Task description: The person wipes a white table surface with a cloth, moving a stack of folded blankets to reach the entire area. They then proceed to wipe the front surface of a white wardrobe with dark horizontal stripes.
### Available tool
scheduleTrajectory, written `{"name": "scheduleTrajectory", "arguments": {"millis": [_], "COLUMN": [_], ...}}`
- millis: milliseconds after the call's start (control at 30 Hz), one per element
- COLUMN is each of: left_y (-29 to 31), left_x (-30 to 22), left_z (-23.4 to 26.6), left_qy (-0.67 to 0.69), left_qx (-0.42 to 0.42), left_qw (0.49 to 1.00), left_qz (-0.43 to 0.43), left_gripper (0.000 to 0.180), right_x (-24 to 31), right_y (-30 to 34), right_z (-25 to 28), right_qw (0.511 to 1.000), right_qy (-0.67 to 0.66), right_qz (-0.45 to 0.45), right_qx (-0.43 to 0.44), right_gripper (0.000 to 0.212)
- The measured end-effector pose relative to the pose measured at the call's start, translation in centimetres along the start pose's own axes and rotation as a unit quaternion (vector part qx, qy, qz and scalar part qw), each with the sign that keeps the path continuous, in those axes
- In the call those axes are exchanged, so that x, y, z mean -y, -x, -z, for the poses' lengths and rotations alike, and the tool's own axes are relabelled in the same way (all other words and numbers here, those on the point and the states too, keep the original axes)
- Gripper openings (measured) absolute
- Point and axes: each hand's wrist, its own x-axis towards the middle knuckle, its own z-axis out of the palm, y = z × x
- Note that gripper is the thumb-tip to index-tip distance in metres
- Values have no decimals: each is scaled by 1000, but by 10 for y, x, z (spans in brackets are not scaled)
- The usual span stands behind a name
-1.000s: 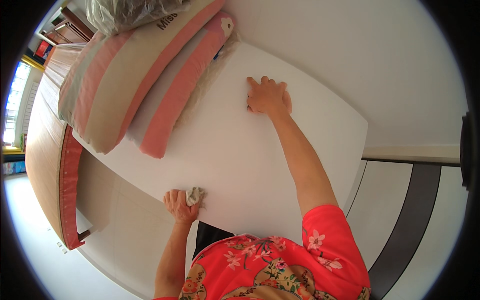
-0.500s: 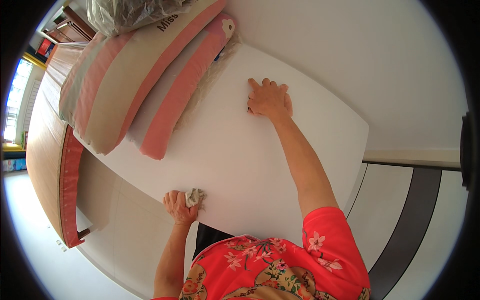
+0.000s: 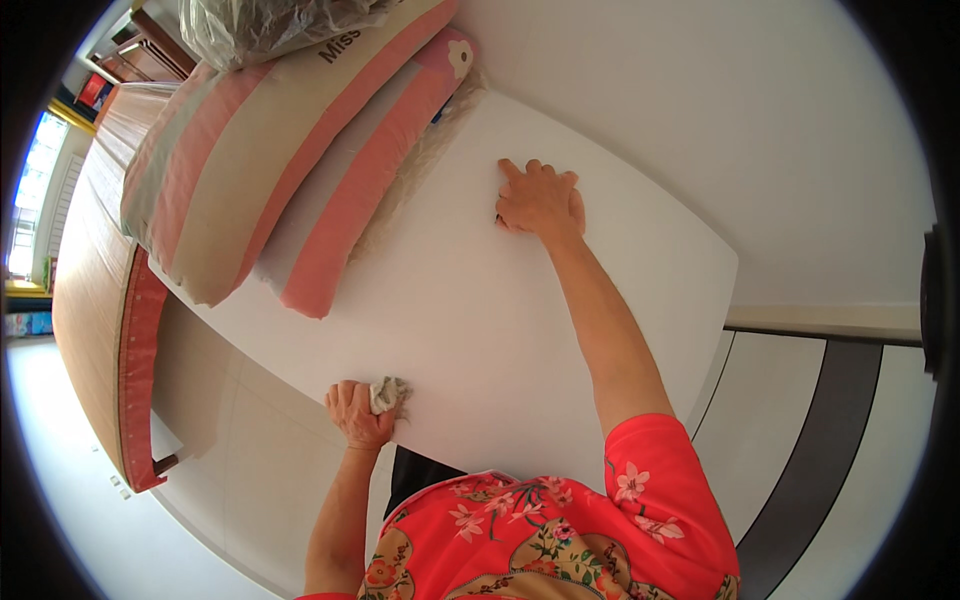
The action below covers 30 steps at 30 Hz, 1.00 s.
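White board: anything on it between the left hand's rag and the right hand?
Nothing visible. The white board is bare between the rag in the left hand and the right hand; the pillows lie off to the left.

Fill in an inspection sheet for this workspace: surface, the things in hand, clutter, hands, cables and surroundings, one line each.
Surface: white tabletop, broad and bare in the middle.
Things in hand: crumpled grey cloth, at the table's near edge.
Clutter: two pink-and-cream cushions lying at the far left of the table; a clear plastic bag above them.
Hands: left hand closed in a grip on the cloth; right hand pressed flat on the tabletop, fingers spread.
Cables: nothing seen.
Surroundings: white wall behind; wooden furniture to the left; pale tiled floor with a dark band to the right.
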Motion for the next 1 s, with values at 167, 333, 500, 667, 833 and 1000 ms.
{"name": "scheduleTrajectory", "arguments": {"millis": [167, 333, 500, 667, 833, 1000], "left_y": [2, 0, 2, 1, 2, -1], "left_x": [0, -2, 0, 0, -1, 1], "left_z": [-3, -1, 0, 0, 0, -3], "left_qy": [0, 10, 0, -19, -19, -12], "left_qx": [-7, -3, 12, 6, 7, 1], "left_qw": [1000, 1000, 1000, 1000, 1000, 1000], "left_qz": [0, 0, 0, -2, -10, -19], "left_gripper": [31, 23, 25, 33, 35, 33], "right_x": [-20, -1, -1, 2, -5, 19], "right_y": [46, 102, 64, -8, -82, -78], "right_z": [-85, -120, -109, -99, -75, -77], "right_qw": [938, 933, 918, 902, 919, 896], "right_qy": [-124, -153, -176, -137, -92, -150], "right_qz": [120, 165, 179, 172, 96, 89], "right_qx": [-300, -282, -308, -371, -372, -409], "right_gripper": [57, 57, 53, 48, 54, 48]}}
